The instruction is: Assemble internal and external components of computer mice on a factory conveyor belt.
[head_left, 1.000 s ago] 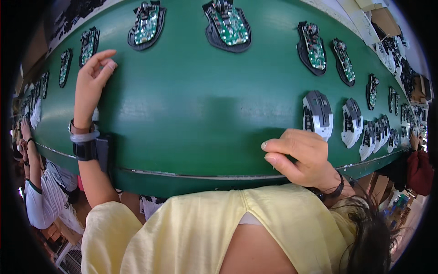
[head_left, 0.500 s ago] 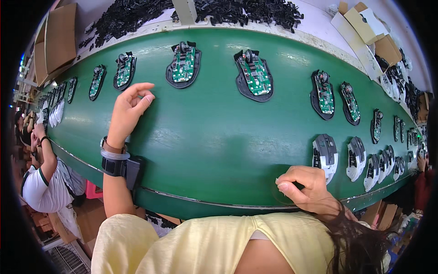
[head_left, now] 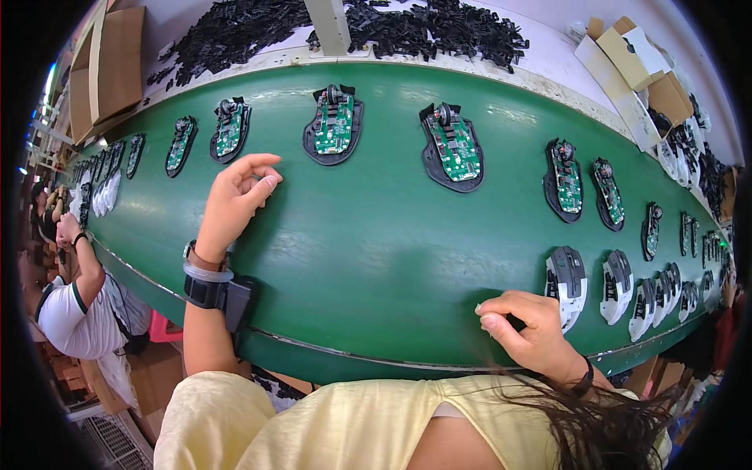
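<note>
My left hand hovers over the green conveyor belt, loosely curved with thumb and fingers a little apart and nothing in it. Just beyond it lies a black mouse base with a green circuit board. My right hand is curled near the belt's front edge, fingertips close to the thumb; nothing shows in it. Right beside it stands a grey and white mouse shell. Two more mouse bases, one at the far middle and another right of it, lie with boards facing up.
More mouse bases and several mouse shells line the belt's right. Black plastic parts are heaped on the back ledge. Cardboard boxes stand at back left and back right. A co-worker sits at the left.
The whole view has shifted slightly, so the belt and the parts on it appear lower and a little to the right. Both my hands keep nearly the same pose, still empty.
</note>
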{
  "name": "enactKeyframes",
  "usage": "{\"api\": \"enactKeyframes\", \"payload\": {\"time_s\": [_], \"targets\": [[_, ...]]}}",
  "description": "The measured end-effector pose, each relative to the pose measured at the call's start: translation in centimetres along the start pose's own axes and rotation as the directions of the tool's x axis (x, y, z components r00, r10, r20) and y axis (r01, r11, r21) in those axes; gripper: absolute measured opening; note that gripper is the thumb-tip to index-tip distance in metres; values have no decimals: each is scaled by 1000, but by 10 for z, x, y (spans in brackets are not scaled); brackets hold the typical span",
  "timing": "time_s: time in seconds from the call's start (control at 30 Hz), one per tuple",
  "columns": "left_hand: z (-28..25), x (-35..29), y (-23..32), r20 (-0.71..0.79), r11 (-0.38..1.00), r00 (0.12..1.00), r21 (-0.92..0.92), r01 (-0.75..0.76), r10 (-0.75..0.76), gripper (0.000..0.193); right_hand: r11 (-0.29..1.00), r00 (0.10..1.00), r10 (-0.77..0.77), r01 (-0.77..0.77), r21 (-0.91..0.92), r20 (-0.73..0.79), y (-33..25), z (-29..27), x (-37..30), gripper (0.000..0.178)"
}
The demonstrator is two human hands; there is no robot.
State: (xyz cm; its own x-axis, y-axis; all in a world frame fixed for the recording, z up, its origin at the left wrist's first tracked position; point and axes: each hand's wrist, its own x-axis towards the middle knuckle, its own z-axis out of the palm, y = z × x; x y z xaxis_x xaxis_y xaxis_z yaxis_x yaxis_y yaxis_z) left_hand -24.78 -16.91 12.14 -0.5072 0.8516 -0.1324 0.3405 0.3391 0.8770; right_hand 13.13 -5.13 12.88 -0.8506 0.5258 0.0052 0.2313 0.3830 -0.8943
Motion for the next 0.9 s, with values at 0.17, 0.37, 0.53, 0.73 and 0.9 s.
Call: {"api": "enactKeyframes", "payload": {"time_s": [0.17, 0.37, 0.53, 0.73, 0.9], "targets": [[-3, -1, -4, 5, 1000, 1000, 7, 21, -21, 30, 1000, 1000, 8, -8, -13, 2, -1, 2, 2, 12], [-4, 1, -5, 16, 999, 1000, -24, 22, -21, 31, 999, 1000, 31, -31, -19, 0, -4, 3, 3, 12], [-4, 0, -3, 13, 999, 1000, -44, 26, -25, 28, 1000, 1000, -2, 2, -2, -9, -1, 7, 6, 12], [-4, 0, -5, 26, 997, 999, -73, 23, -21, 28, 999, 999, 37, -37, 9, -1, -1, 8, 6, 12], [-11, 0, -16, -230, 978, 959, -84, -190, 166, 19, 999, 1000, 20, -19, 39, -17, -2, 13, 8, 13]]}}
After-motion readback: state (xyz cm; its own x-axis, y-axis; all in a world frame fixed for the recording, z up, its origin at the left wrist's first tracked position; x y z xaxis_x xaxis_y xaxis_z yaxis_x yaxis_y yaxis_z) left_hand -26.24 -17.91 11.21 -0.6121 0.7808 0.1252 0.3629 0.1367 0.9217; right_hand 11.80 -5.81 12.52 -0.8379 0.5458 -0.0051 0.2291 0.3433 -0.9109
